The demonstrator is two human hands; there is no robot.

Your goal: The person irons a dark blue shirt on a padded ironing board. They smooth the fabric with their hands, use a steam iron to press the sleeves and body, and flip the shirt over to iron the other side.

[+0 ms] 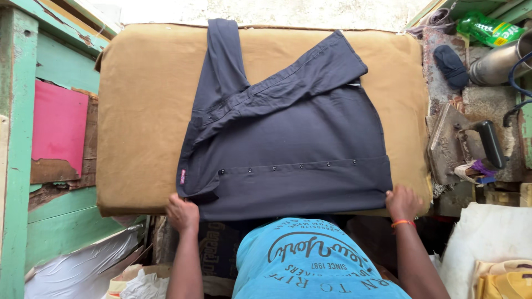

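Navy button-up shirt (288, 149) lies flat on the tan padded board (138, 111), centre to near edge, one sleeve folded across the body, the other running far. Left hand (183, 213) pinches the near-left collar corner; right hand (403, 202) grips the near-right hem (both holding it taut, I judge). Count: one shirt, six buttons visible, one heavy iron (463, 147) parked right, off the cloth.

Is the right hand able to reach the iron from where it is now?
Probably yes. The right hand grips the dark shirt's corner at the pad's near edge, and the iron stands just beyond the pad on that side. Nothing lies between them, but the hand must release the shirt first.
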